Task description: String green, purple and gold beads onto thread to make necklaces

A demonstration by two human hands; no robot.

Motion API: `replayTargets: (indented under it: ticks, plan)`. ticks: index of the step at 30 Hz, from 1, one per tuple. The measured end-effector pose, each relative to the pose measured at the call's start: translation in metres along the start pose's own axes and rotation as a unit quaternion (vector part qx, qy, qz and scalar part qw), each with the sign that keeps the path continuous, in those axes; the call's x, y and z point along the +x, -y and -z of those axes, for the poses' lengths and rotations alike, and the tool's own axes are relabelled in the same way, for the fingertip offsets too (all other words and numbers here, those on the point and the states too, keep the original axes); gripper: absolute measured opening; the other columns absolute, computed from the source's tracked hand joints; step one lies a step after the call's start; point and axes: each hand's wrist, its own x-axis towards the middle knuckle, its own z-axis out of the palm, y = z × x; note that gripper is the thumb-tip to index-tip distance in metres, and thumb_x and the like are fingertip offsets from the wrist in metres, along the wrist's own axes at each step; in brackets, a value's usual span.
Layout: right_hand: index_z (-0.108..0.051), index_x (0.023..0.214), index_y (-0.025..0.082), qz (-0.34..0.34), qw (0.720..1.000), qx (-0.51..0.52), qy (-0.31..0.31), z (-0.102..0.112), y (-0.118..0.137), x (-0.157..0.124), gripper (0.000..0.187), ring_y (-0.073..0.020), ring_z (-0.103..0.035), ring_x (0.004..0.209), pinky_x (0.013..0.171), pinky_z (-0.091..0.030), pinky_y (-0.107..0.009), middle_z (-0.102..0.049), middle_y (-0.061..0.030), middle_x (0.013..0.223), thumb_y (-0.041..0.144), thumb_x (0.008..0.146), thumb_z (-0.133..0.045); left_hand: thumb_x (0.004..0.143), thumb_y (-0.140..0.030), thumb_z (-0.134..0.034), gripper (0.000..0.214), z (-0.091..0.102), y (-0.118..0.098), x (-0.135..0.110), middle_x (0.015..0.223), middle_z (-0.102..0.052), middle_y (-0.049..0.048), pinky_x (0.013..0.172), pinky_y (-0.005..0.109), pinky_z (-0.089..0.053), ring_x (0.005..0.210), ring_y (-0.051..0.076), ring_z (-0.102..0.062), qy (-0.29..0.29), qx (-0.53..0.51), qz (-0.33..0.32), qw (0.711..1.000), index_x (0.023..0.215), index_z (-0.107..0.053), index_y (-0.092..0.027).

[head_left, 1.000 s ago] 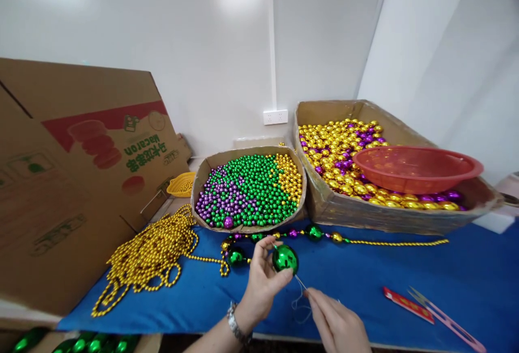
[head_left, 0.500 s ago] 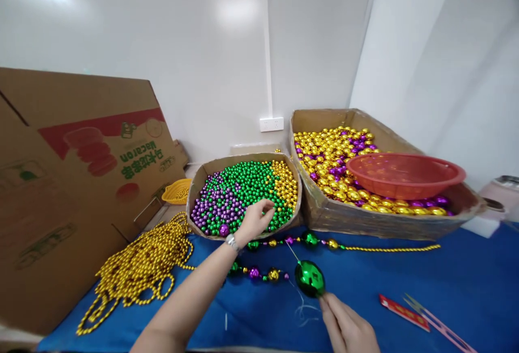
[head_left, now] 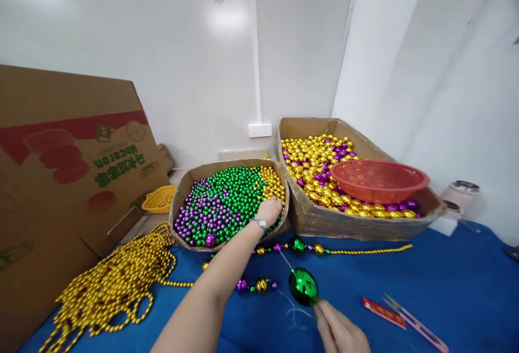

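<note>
My left hand (head_left: pixel 270 211) reaches into a cardboard box (head_left: pixel 178 196) of small purple, green and gold beads. Its curled fingers touch the gold beads (head_left: pixel 271 182) at the right side; whether a bead sits between them is hidden. Low in the view, my right hand (head_left: pixel 341 327) pinches the lower end of a large shiny green bead (head_left: pixel 303 286). From that bead's top a thin string runs up to a strand of mixed beads (head_left: pixel 298 244) lying on the blue cloth. Closer to me lies a second bead strand (head_left: pixel 261 285), partly behind my left forearm, with loose clear thread at its end.
A bigger box (head_left: pixel 344 226) holds gold and purple balls with a red basket (head_left: pixel 379 182) on top. Gold bead chains (head_left: pixel 117 277) pile up at left beside a large carton (head_left: pixel 73 201). Pink thread snips (head_left: pixel 417 323) and a red packet (head_left: pixel 383 312) lie at right.
My left hand has moved right and from above the green beads down into the gold ones. My right hand still holds the green bead. The view has shifted slightly to the right.
</note>
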Motion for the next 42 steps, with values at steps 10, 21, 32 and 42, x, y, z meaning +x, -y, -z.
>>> replayTargets:
  ticks: [10, 21, 32, 42]
  plan:
    - [-0.062, 0.089, 0.02, -0.036, 0.998, -0.038, -0.02, 0.003, -0.004, 0.0, 0.034, -0.0156, -0.067, 0.061, 0.055, -0.051, -0.02, -0.069, -0.0052, 0.07, 0.036, 0.097, -0.033, 0.087, -0.035, -0.05, 0.031, 0.024, -0.01, -0.077, 0.096, -0.067, 0.0132, 0.075, 0.032, -0.053, 0.083, 0.02, -0.066, -0.004, -0.383, 0.012, 0.924, 0.104, -0.061, -0.011]
    - [-0.063, 0.091, 0.019, -0.002, 0.998, -0.063, 0.008, -0.003, 0.005, 0.002, 0.034, -0.0139, -0.068, 0.063, 0.057, -0.051, -0.02, -0.071, -0.0045, 0.074, 0.03, 0.097, -0.031, 0.071, -0.024, -0.075, 0.022, 0.019, -0.02, -0.143, 0.084, -0.066, 0.0062, 0.068, 0.024, -0.052, 0.077, 0.015, -0.065, 0.028, -0.694, 0.129, 0.708, 0.087, -0.066, -0.013]
    - [-0.061, 0.097, 0.019, -0.04, 0.993, -0.107, 0.022, -0.021, -0.014, -0.015, 0.036, -0.0174, -0.069, 0.064, 0.056, -0.05, -0.023, -0.072, -0.0065, 0.075, 0.033, 0.097, -0.028, 0.065, -0.026, -0.079, 0.03, -0.009, -0.023, -0.159, 0.082, -0.065, 0.0035, 0.069, 0.025, -0.047, 0.073, 0.013, -0.059, -0.04, -0.574, 0.076, 0.814, 0.089, -0.065, -0.015]
    - [-0.051, 0.121, 0.022, -0.138, 0.984, -0.077, 0.081, -0.027, -0.04, -0.019, 0.035, -0.0201, -0.069, 0.089, 0.062, -0.056, -0.026, -0.067, -0.0086, 0.11, 0.032, 0.091, -0.035, 0.081, -0.036, -0.061, 0.024, -0.018, -0.022, -0.167, 0.074, -0.066, 0.0049, 0.061, 0.024, -0.044, 0.066, 0.014, -0.057, -0.046, -0.357, -0.009, 0.933, 0.082, -0.067, -0.013]
